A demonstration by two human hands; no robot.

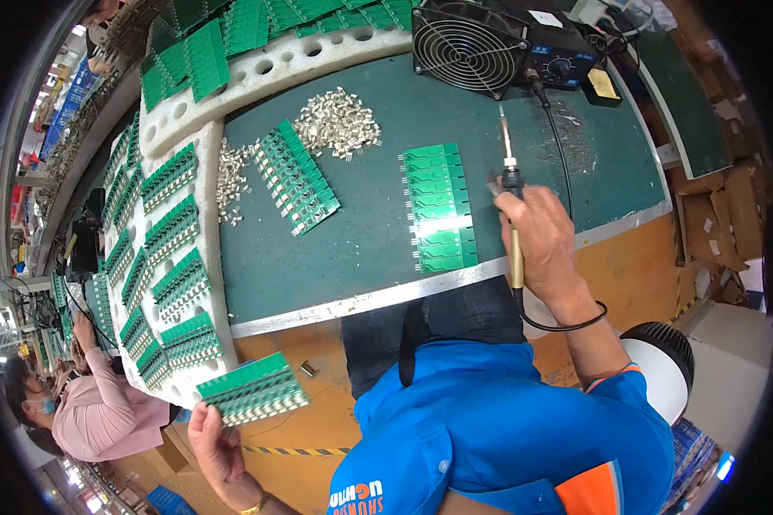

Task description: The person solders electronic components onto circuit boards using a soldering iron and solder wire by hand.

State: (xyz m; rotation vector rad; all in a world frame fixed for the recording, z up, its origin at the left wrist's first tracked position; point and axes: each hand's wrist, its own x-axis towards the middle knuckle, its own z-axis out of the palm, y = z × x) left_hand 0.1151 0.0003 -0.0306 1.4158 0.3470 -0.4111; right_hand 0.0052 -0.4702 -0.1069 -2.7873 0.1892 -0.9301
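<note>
My left hand (219, 442) holds a green circuit board panel (253, 386) lined with small components, out past the table's front edge beside the white foam strip (172, 150). My right hand (537, 240) grips a soldering iron (513, 176), its tip pointing toward the back of the table; a small item at my fingertips is too small to make out. Left of it on the mat lies a green board panel (434, 204) with pins along its left edge. Another populated panel (292, 176) lies further left, near two piles of small silver components (335, 124).
A black fan unit (465, 51) and a soldering station (558, 64) stand at the back right, near a sponge holder (602, 87). Green boards (206, 56) rest on foam at the back and left. A co-worker (99, 412) in pink works at the left. Cardboard (717, 223) lies at the right.
</note>
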